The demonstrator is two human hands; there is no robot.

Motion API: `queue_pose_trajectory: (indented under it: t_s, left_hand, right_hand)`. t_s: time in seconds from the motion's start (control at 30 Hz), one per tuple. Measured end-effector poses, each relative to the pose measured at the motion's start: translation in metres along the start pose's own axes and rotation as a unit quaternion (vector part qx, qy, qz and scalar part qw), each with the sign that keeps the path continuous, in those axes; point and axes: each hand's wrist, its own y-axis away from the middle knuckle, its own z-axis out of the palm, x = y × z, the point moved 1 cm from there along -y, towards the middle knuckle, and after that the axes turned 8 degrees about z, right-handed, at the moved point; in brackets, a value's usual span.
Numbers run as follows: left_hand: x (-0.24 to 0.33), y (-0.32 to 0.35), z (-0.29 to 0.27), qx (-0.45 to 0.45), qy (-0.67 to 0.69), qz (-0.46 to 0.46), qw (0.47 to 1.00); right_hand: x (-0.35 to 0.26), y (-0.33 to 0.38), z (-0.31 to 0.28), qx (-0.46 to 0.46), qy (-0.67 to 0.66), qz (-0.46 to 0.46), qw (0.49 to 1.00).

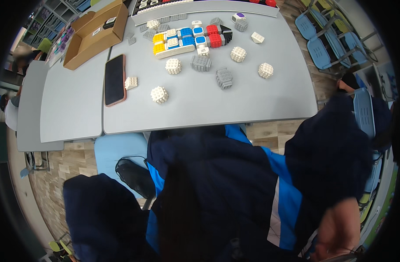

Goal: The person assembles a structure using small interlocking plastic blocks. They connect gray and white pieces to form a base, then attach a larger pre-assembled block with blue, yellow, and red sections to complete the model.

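My right hand is at the lower right, beside my body and away from the table. Motion smears its fingers, so I cannot see whether it holds anything. My left arm, in a dark blue sleeve, bends at the lower left, and its hand is out of the picture. On the table lies a model of studded building blocks in yellow, white, blue, red and black. Around it are several loose white blocks and grey blocks, touched by neither hand.
A phone lies left of the blocks, near a table seam. Behind it stands an open cardboard box. A long tray of parts is at the back. Light blue chairs stand to the right. A black pouch rests on a seat.
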Motion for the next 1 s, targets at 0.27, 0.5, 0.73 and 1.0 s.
queue_pose_trajectory:
  t_s: [0.27,0.5,0.73,1.0]
  left_hand:
    - [0.029,0.028,-0.015,0.035,0.047,0.037,0.998]
    - [-0.043,0.102,-0.078,-0.216,0.283,-0.377,0.855]
    - [-0.06,0.284,-0.07,-0.059,0.389,-0.72,0.571]
    - [-0.049,0.405,-0.163,0.219,0.039,-0.84,0.494]
  right_hand:
    - [0.043,0.117,-0.036,0.122,0.032,0.265,0.956]
    - [0.079,0.21,0.022,0.115,-0.205,0.744,0.625]
    - [-0.009,0.392,0.04,0.348,-0.092,0.854,0.376]
    - [-0.107,0.569,0.035,0.094,0.327,0.92,0.194]
